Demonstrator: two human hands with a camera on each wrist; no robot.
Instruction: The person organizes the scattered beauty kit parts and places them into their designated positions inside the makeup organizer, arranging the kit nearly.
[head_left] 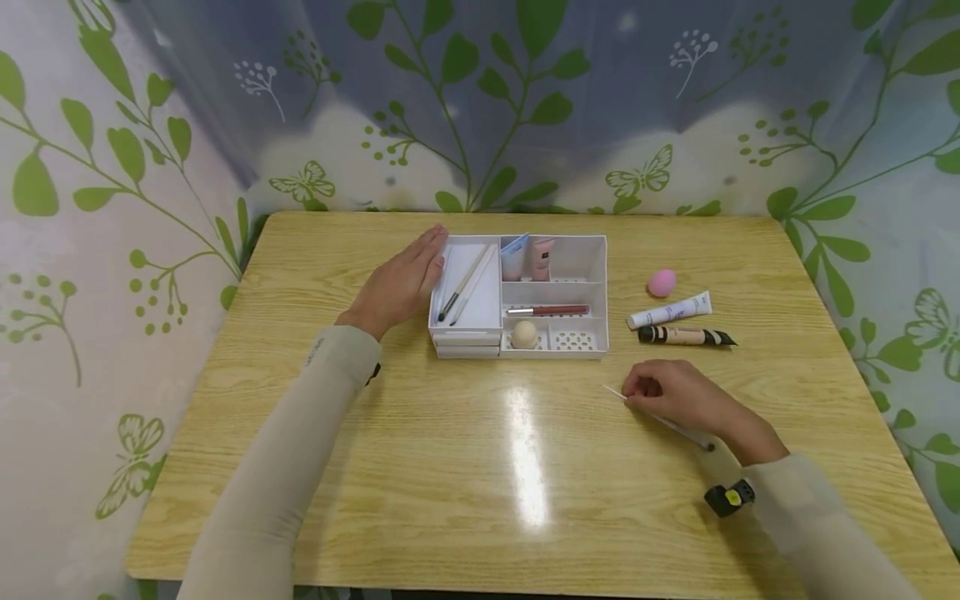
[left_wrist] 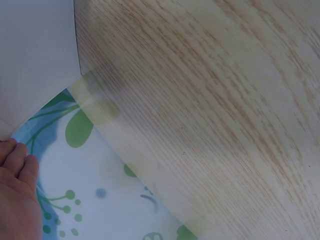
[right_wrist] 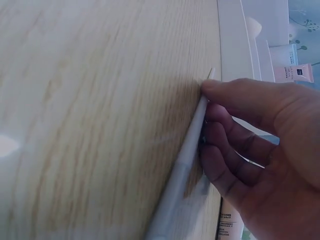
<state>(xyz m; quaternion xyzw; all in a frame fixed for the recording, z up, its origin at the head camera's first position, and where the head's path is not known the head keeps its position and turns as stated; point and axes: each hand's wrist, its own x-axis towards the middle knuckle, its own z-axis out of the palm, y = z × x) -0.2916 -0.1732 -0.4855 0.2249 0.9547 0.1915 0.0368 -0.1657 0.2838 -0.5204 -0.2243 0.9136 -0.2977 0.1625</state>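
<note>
I see a wooden table [head_left: 480,467] with leaf-print sheets [head_left: 112,167] hanging behind and beside it. A white organizer tray [head_left: 592,258] sits near the middle of the table. Its left part holds 2 thin brushes [head_left: 463,285] lying side by side. At the back stand 2 small tubes [head_left: 528,257]. A reddish pencil [head_left: 547,310] lies in the middle slot, and a beige sponge egg [head_left: 524,333] sits in a front slot.

My left hand [head_left: 401,283] lies flat with straight fingers, and it touches the left wall of the tray. It holds nothing.

My right hand [head_left: 675,396] is in front of the tray, to the right, low on the table. Its curled fingers [right_wrist: 235,125] pinch a thin white stick [right_wrist: 187,155]. I cannot tell what kind of tool the stick is. The stick lies slanted along the wood, with its tip poking out to the left of the hand.

On the table right of the tray, a pink sponge [head_left: 662,282], a white tube [head_left: 670,311] and a striped tube [head_left: 686,336] lie close together.
</note>
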